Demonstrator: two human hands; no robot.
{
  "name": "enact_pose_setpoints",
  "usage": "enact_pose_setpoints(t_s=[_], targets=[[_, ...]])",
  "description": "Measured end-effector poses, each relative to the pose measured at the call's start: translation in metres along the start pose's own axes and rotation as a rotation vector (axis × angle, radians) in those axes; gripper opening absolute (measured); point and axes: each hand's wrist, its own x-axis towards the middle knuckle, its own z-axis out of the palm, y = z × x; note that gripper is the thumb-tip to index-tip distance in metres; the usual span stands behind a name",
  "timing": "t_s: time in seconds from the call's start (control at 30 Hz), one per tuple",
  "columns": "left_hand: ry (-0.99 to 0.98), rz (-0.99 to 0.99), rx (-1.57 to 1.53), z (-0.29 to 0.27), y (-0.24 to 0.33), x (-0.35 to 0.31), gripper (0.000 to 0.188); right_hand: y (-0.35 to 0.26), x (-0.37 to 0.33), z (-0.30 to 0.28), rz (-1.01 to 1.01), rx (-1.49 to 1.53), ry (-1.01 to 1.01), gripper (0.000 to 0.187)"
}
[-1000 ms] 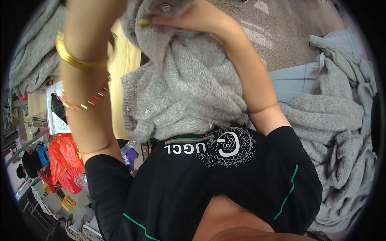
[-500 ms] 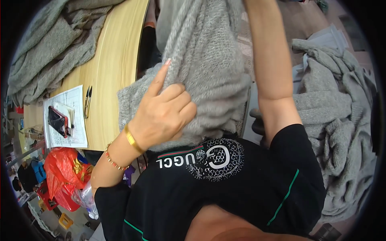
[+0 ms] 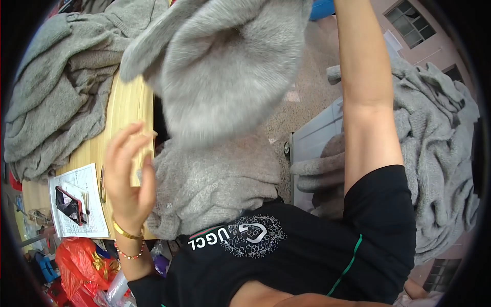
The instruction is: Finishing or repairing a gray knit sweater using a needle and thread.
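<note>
A fuzzy grey knitted piece (image 3: 230, 66) hangs in the air before me, blurred by motion, with a dark fold near its top. My right arm (image 3: 368, 71) reaches up past the upper edge. That hand is out of the picture, so its grip on the knit is hidden. My left hand (image 3: 130, 179) is raised near the table edge, open, fingers apart and holding nothing. More grey knitted fabric (image 3: 220, 179) lies bunched across my lap, below the hanging piece.
To the left a wooden table (image 3: 115, 117) bears a heap of grey knits (image 3: 61, 97), a printed sheet (image 3: 94, 187) and a phone (image 3: 70, 206). A red plastic bag (image 3: 76, 266) is below. On the right, grey knits (image 3: 434, 133) pile over a pale bin (image 3: 322, 128).
The grey knit has swung up off my lap, uncovering the fabric beneath. My left hand has left the knit, moved left and spread its fingers. My right arm remains stretched upward.
</note>
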Motion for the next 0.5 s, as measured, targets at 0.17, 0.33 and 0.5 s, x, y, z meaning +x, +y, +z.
enact_pose_setpoints(t_s=[0.17, 0.33, 0.5], targets=[[-0.188, -0.071, -0.046, 0.027, -0.008, -0.029, 0.027, 0.025, -0.105, -0.06, -0.061, -0.506, -0.149, 0.047], [-0.338, -0.026, -0.146, 0.051, -0.016, -0.035, 0.021, 0.166, -0.298, -0.237, 0.434, -1.164, -0.698, 0.076], [-0.339, -0.098, -0.151, 0.037, -0.027, -0.041, 0.02, 0.117, -0.499, -0.329, 0.749, -1.266, -1.59, 0.024]])
